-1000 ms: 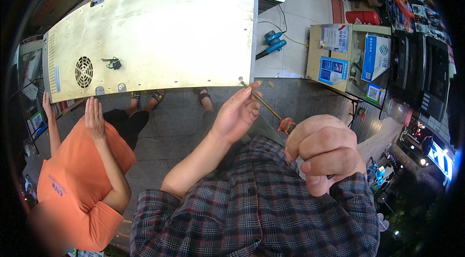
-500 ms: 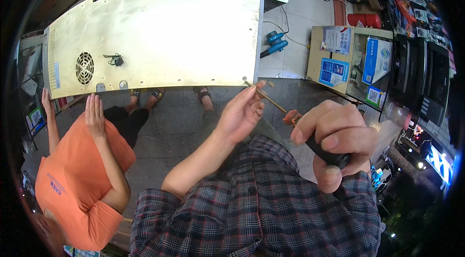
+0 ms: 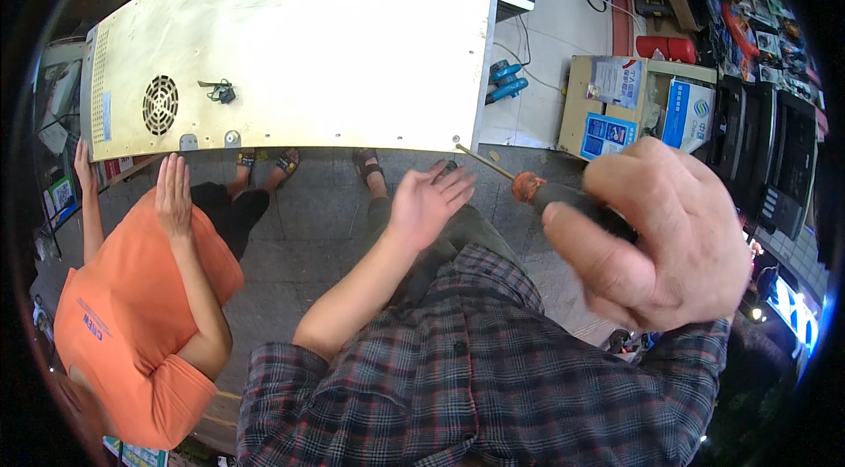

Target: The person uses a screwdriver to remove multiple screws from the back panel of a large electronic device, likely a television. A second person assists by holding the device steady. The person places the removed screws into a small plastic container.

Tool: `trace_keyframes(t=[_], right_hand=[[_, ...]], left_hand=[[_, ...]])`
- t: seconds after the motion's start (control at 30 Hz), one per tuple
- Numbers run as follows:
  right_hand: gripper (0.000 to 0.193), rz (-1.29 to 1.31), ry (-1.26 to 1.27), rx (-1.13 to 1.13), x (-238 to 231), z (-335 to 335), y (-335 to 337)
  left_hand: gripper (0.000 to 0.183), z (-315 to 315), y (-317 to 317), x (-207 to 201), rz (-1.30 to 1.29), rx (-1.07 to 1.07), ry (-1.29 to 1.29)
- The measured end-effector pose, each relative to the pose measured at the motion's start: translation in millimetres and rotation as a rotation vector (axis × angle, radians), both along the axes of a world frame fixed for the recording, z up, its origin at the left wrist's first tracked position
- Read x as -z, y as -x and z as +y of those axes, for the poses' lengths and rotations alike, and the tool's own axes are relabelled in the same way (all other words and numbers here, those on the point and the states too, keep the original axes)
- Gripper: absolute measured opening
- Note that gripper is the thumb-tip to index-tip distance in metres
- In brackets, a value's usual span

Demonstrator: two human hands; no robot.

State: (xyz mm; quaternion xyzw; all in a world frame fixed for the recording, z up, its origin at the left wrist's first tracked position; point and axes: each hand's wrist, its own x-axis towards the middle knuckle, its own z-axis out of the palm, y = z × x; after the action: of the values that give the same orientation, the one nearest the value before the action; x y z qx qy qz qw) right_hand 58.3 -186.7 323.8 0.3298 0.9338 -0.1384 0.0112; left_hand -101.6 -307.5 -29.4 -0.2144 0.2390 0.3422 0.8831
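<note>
A large pale metal panel (image 3: 308, 44) with a round vent grille and screws along its edges lies across the far side. My right hand (image 3: 673, 238) is wrapped around the dark handle of a screwdriver (image 3: 528, 188), which has orange-red material near its shaft. The shaft slants up to the left, and its tip meets the panel's near right corner, by a screw (image 3: 457, 139). Just below that corner, my left hand (image 3: 427, 210) is open with its fingers stretched toward the shaft, apart from panel and tool.
On the left, a person in an orange shirt (image 3: 150, 291) has both hands at the panel's near edge. A black cable (image 3: 227, 94) lies on the panel. To the right are a blue blower (image 3: 506, 81), a cardboard box (image 3: 576, 84) and a red cylinder (image 3: 666, 48).
My left hand has let go of the screwdriver shaft, moved down and opened. My right hand has come up and shifted right around the handle. The panel appears slightly higher in the view.
</note>
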Motion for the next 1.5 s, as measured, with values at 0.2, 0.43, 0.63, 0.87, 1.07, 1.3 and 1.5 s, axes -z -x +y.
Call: trace_keyframes(t=[0.2, 0.43, 0.63, 0.87, 1.07, 1.3, 1.5], right_hand=[[0.055, -0.215, -0.020, -0.189, -16.4, 2.2, 10.6], [0.048, -0.497, 0.018, -0.137, -33.2, -6.7, 13.4], [0.038, -0.297, -0.039, -0.209, -26.0, 4.6, 13.5], [0.039, -0.230, 0.015, -0.160, -21.7, 4.0, 13.4], [0.037, -0.344, 0.069, -0.189, -22.5, -1.8, 8.9], [0.032, -0.308, 0.084, -0.171, -26.1, -2.1, 4.3], [0.045, -0.148, 0.092, -0.141, -13.3, -3.8, -4.7]], left_hand=[[0.072, 25.4, -35.3, 37.2, -0.196, -0.248, 0.325], [0.052, 72.8, -41.4, 15.4, -0.008, -0.151, 0.232], [0.050, 81.8, -41.9, -4.2, 0.086, -0.113, 0.310], [0.045, 81.5, -47.7, 3.6, 0.032, -0.133, 0.318], [0.045, 82.1, -47.6, 0.1, 0.105, -0.121, 0.383], [0.043, 81.8, -50.2, 3.1, 0.090, -0.106, 0.386], [0.044, 82.6, -48.3, 2.9, 0.108, -0.129, 0.355]])
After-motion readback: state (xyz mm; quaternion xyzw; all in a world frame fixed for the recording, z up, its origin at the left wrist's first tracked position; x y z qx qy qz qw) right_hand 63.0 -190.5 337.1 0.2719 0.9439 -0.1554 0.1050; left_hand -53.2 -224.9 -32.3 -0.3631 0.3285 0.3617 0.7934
